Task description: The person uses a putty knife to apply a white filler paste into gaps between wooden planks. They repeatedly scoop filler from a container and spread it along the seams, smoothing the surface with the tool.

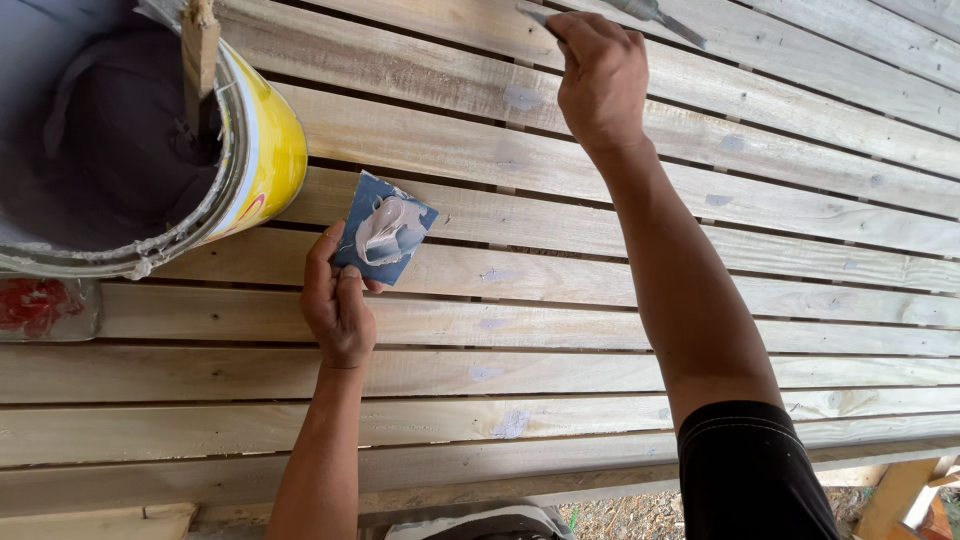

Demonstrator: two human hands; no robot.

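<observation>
My left hand point(337, 300) pinches a small blue square card point(383, 228) smeared with grey-pink putty, held just above the slatted wooden surface point(560, 330). My right hand point(601, 78) reaches far up the planks, its fingers closed on a thin putty knife point(535, 15) whose metal blade shows at the top edge. Grey filler patches point(513, 422) dot several planks.
A large yellow tin point(262, 150) of grey putty sits at the upper left with a wooden stir stick point(200, 50) standing in it. A red-stained container point(40, 308) lies beneath it. Another metal tool point(660, 18) rests near the top. Ground and timber offcuts point(900, 490) show at the lower right.
</observation>
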